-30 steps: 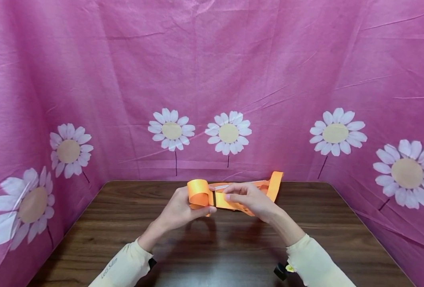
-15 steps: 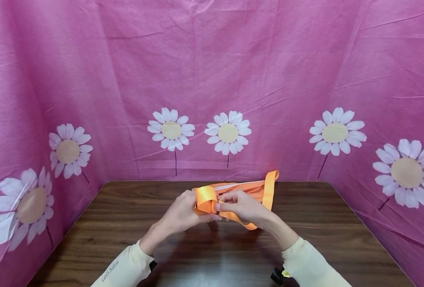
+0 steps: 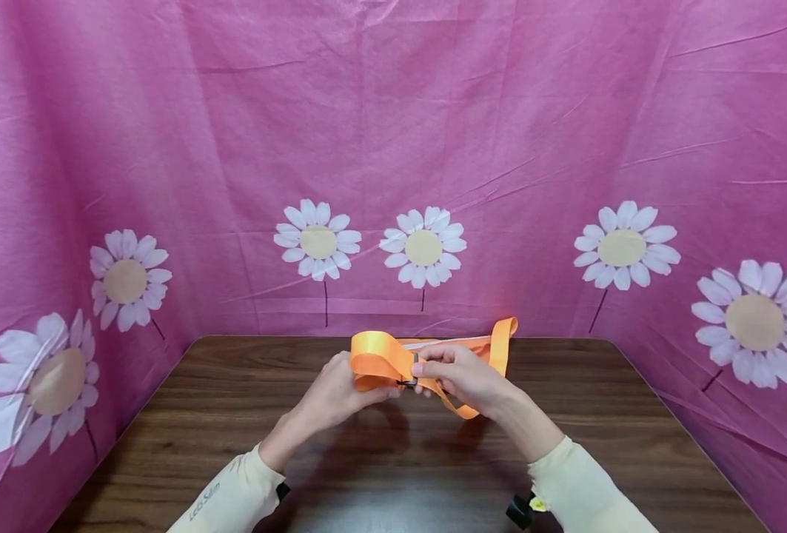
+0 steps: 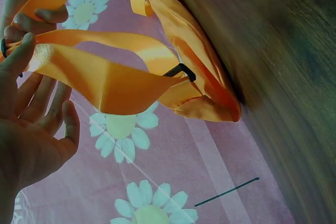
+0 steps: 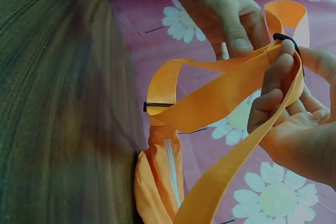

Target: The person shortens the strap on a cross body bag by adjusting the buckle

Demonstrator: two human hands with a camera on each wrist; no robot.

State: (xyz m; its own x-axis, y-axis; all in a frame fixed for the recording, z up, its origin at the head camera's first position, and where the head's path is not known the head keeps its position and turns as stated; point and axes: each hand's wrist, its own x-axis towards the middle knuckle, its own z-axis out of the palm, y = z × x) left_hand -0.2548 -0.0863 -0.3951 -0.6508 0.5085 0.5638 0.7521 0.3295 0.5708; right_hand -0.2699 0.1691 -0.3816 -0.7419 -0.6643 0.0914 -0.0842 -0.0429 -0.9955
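An orange fabric bag with a white zip hangs by its wide orange strap. The strap runs through a black slider and forms a loop standing up on the left in the head view. My left hand pinches the strap beside the slider, thumb on one face. With thumb and fingertips my right hand pinches the slider and the webbing in it. A second black ring joins the strap to the bag in the left wrist view. The bag is partly hidden behind my right hand in the head view.
Beneath the hands lies a dark wood-grain table. A pink cloth printed with white daisies closes off the back and both sides. A strap end rises at the right by the table's far edge.
My right hand has moved left onto the slider, then slightly right with it. The strap loop by my left hand dipped, then rose and grew longer.
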